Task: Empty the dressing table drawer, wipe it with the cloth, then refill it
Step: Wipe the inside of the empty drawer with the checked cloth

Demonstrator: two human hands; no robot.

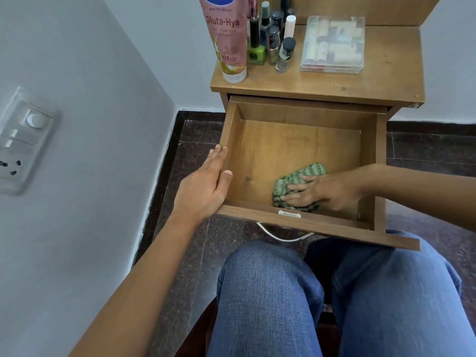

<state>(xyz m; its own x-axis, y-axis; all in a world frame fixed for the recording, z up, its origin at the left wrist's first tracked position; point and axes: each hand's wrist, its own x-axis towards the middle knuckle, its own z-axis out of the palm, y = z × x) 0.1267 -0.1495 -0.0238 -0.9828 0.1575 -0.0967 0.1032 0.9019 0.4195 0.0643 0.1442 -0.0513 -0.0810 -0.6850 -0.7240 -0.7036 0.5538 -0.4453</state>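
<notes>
A switch panel (pixel 23 140) with a socket sits on the pale wall at the far left of the frame. Moving right, the left hand (pixel 206 181) lies against the left wall of the open drawer (pixel 296 148). Its fingers are straight along the outside and its thumb is hooked over the rim, so it braces the drawer rather than clutching it.

Above it, at the upper middle, a tall pink tube (pixel 229 39) stands cap-down at the left front corner of the dressing table top (pixel 360 83). Just beside it is a cluster of small nail polish bottles (pixel 273 45), one of them bright green.

The drawer is pulled out over the person's jeans (pixel 270 292), which fill the lower middle. Its wooden floor is bare apart from the cloth (pixel 302 173), a crumpled green striped rag lying near the front wall, right of centre. A metal handle (pixel 283 237) hangs below the drawer front.

The right hand (pixel 316 193) reaches in from the right edge and presses down on the cloth with its fingers spread flat. It is slightly blurred.

At the upper right, a clear plastic box (pixel 334 45) of small items rests on the table top, apart from the bottles.
</notes>
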